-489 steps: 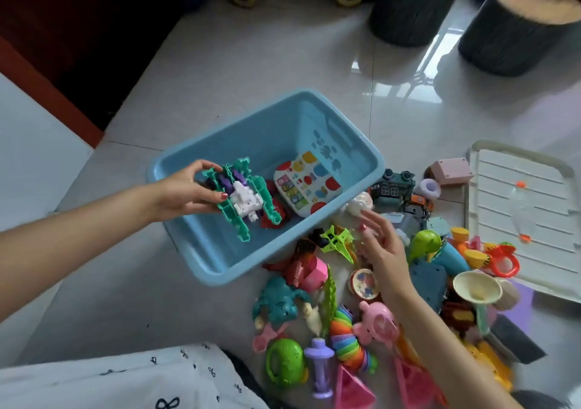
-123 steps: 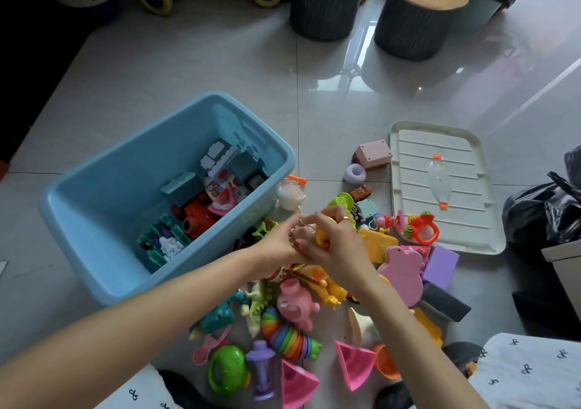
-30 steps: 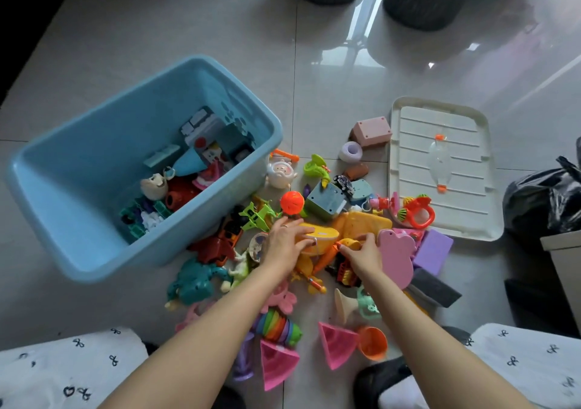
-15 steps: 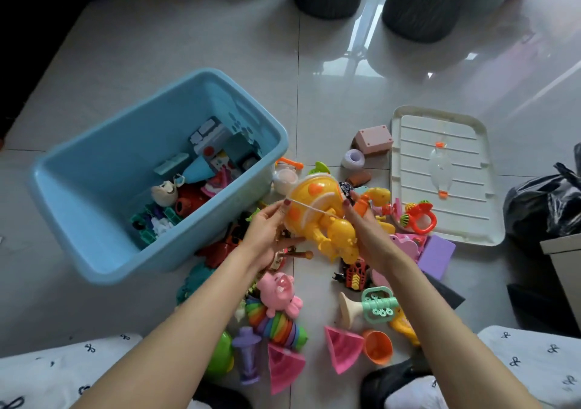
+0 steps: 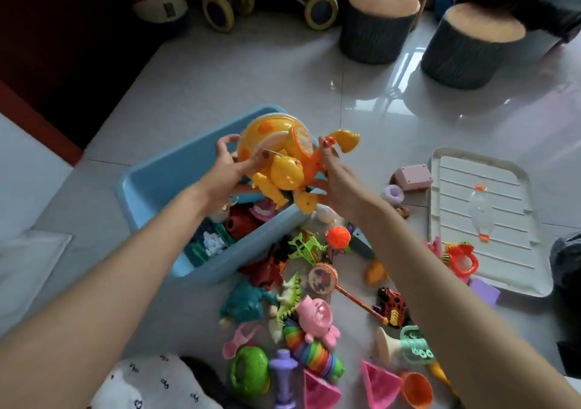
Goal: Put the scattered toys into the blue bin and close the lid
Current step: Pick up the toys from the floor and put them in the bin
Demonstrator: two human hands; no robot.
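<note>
Head view: both hands, left (image 5: 224, 169) and right (image 5: 338, 177), hold yellow toy (image 5: 283, 160) above blue bin (image 5: 163, 172).

Glossy plastic yellow toy (image 5: 283, 160); matt plastic blue bin (image 5: 163, 176); polished tile floor (image 5: 251, 75).

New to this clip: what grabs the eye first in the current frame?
The big yellow toy, held up by the left hand and right hand over the blue bin, at frame centre. Next, the colourful heap of toys on the floor in front of the bin. Then the white lid lying flat on the right.
</note>
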